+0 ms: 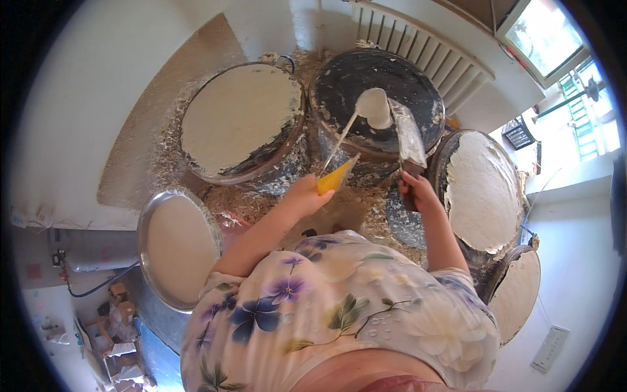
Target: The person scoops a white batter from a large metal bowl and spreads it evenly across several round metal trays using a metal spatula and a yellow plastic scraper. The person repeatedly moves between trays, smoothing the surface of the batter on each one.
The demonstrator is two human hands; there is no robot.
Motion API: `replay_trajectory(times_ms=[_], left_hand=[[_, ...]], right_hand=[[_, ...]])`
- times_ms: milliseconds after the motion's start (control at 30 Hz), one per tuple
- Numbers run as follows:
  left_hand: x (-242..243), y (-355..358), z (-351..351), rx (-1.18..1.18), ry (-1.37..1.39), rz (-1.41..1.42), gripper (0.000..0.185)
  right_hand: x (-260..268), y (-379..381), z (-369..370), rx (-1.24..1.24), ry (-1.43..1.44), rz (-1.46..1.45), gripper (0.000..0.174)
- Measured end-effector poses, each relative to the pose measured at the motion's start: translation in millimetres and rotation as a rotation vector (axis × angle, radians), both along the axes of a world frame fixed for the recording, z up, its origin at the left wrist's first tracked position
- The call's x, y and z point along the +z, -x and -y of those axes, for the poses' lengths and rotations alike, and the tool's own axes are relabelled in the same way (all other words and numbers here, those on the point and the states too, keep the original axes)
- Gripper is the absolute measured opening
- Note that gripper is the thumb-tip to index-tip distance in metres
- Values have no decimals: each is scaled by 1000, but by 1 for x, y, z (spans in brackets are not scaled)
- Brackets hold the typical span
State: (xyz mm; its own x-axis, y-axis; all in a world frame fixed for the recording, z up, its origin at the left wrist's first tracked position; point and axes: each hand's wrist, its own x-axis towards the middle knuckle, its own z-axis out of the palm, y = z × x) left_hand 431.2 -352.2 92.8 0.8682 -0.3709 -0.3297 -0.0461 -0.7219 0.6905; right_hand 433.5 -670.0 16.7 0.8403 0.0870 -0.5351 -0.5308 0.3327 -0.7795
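Note:
In my left hand (308, 193) are a thin-handled ladle (340, 139) and a yellow wedge-shaped piece (335, 177), perhaps a scraper. Over the dark round griddle (338, 88) ahead, the ladle's far end meets a pale patch of batter (376, 108); how much of that patch is the ladle's bowl I cannot tell. My right hand (422, 192) grips a long, flat scraper (410, 134) by its brown handle. Its batter-smeared blade reaches over the same griddle, beside the batter.
A batter-covered griddle (240, 117) stands on the left. Two more, a nearer-right griddle (482, 191) and a lower-right griddle (517, 296), carry pale sheets. A metal basin (179, 250) of batter sits by my left elbow. A radiator (426, 46) lines the wall behind.

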Motion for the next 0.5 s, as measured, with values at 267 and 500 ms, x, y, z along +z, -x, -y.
replay_trajectory(times_ms=[267,500], left_hand=[[-2,-20,33,-37,-41,353,27],[15,-32,54,200,951,-458,25]], right_hand=[[-17,-5,-23,0,-199,64,13],[-30,0,36,-75,487,185,34]])
